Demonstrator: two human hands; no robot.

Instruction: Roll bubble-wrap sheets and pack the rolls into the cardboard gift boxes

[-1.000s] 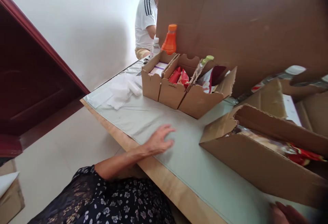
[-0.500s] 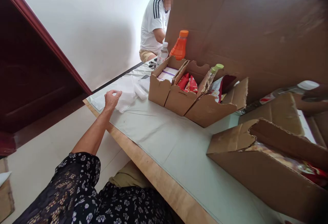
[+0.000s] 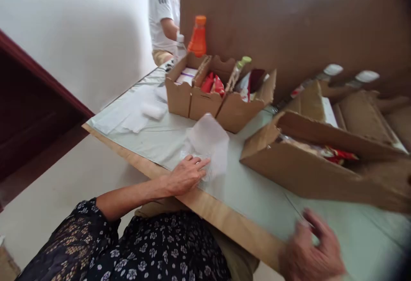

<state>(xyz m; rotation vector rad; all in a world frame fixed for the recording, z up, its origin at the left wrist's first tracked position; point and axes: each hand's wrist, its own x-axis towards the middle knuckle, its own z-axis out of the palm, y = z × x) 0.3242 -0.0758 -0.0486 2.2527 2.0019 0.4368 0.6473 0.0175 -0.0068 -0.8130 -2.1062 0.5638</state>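
Observation:
My left hand (image 3: 188,174) lies on a translucent white plastic bag (image 3: 213,144) near the table's front edge. Its fingers are stretched out and press on the bag's near part. At the lower right, my right hand (image 3: 313,246) is blurred, its fingers closed around a thin, dark, stick-like thing (image 3: 293,206) that points up and to the left. The exact kind of this thing cannot be made out. More white plastic bags (image 3: 133,116) lie flat at the left end of the table, beside a rolled white piece (image 3: 153,110).
Cardboard boxes (image 3: 205,105) with red packets stand behind the bag. A larger cardboard box (image 3: 289,165) is at the right. An orange bottle (image 3: 198,37) stands against a tall cardboard panel (image 3: 257,19). Another person (image 3: 162,19) sits at the far end.
My left hand has moved right from the pile of bags, and one bag now lies under it mid-table. My right hand has come into view with a thin thing. The view has shifted right.

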